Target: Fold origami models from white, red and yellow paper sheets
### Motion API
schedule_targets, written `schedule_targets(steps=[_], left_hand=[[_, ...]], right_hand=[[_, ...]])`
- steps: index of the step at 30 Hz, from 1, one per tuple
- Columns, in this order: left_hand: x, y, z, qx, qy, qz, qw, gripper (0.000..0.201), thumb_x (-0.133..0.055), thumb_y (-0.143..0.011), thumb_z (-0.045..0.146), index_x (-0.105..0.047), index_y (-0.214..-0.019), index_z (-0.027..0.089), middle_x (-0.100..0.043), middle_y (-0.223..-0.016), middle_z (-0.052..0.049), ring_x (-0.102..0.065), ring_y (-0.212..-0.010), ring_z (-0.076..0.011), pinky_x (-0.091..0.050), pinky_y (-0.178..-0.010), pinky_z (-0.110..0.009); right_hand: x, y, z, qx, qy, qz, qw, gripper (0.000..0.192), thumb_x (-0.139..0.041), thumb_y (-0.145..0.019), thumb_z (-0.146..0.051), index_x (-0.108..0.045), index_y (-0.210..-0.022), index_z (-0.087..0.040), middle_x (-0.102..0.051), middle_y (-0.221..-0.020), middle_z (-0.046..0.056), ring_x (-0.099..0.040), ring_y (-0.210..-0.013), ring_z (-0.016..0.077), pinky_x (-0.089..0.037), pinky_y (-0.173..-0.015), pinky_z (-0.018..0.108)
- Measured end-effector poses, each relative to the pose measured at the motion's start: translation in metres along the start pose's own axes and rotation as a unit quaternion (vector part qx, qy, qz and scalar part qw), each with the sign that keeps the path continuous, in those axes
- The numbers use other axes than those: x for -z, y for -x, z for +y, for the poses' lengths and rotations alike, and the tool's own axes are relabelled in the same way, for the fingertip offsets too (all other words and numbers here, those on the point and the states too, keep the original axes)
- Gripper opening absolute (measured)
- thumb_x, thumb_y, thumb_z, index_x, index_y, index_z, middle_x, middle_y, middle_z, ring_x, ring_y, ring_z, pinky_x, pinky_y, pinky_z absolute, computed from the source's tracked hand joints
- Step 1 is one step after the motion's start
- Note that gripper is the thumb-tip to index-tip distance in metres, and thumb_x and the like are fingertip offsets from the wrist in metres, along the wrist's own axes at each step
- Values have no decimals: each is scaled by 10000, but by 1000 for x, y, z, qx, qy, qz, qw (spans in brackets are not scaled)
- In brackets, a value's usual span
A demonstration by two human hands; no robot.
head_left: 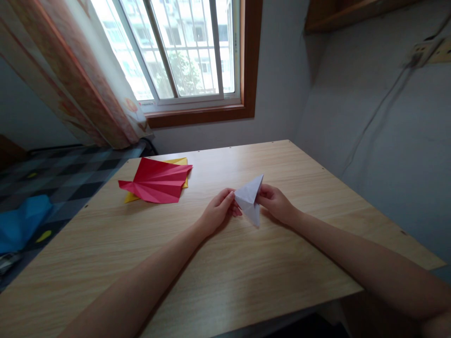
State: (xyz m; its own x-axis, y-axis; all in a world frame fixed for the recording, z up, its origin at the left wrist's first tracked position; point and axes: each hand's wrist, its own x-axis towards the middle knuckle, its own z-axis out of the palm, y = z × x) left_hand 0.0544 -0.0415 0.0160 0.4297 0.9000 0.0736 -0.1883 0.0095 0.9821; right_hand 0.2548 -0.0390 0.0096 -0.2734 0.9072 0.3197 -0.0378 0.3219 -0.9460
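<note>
A folded white paper piece [249, 199], kite-shaped with sharp points up and down, stands just above the wooden table [225, 263] near its middle. My left hand [219, 210] pinches its left edge with the fingertips. My right hand [276, 203] grips its right edge from the other side. Both forearms reach in from the bottom of the view.
A creased red paper sheet [158, 183] lies on a yellow sheet [180, 162] at the table's far left. Beyond are a window, a curtain, and grey walls close on the right. A checkered bed with a blue cloth [21, 223] lies left of the table.
</note>
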Motion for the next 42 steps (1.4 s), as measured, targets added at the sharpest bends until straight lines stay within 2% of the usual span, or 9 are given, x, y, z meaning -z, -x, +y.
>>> schedule_targets(steps=[9, 16, 22, 28, 42], left_hand=[[-3, 1, 4, 11, -7, 7, 1000, 422, -615, -854, 573, -574, -815, 155, -642, -665, -7, -600, -590, -113, -506, -606, -232], [-1, 0, 1, 11, -24, 6, 1000, 446, -579, -872, 588, -593, -805, 148, -639, -630, -19, -601, -583, -131, -508, -587, -246], [0, 0, 4, 19, -22, 12, 1000, 406, -604, -860, 550, -609, -799, 149, -631, -659, -13, -581, -587, -129, -498, -587, -248], [-2, 0, 5, 27, -30, 42, 998, 349, -632, -829, 506, -601, -791, 161, -588, -681, 12, -551, -636, -127, -465, -603, -236], [-4, 1, 7, 50, -17, 50, 997, 280, -626, -785, 433, -632, -859, 162, -603, -738, 3, -547, -694, -142, -434, -635, -241]], right_hand=[[2, 1, -4, 34, 55, 12, 998, 132, -632, -823, -267, -721, -857, -175, -721, -845, 39, -621, -789, 190, -507, -760, 327], [3, 2, -4, 37, 51, 16, 998, 156, -626, -832, -278, -749, -830, -181, -715, -803, 29, -615, -769, 185, -510, -744, 321], [2, 2, -5, 29, 26, 14, 999, 186, -655, -808, -286, -785, -927, -227, -770, -970, 47, -679, -937, 235, -530, -863, 377], [2, 3, -6, 14, 18, 11, 1000, 221, -662, -784, -248, -792, -962, -240, -775, -1016, 44, -695, -971, 233, -526, -916, 389], [4, 4, 2, 66, 77, 1, 995, 264, -590, -807, -161, -792, -948, -256, -744, -907, 37, -656, -846, 185, -502, -767, 315]])
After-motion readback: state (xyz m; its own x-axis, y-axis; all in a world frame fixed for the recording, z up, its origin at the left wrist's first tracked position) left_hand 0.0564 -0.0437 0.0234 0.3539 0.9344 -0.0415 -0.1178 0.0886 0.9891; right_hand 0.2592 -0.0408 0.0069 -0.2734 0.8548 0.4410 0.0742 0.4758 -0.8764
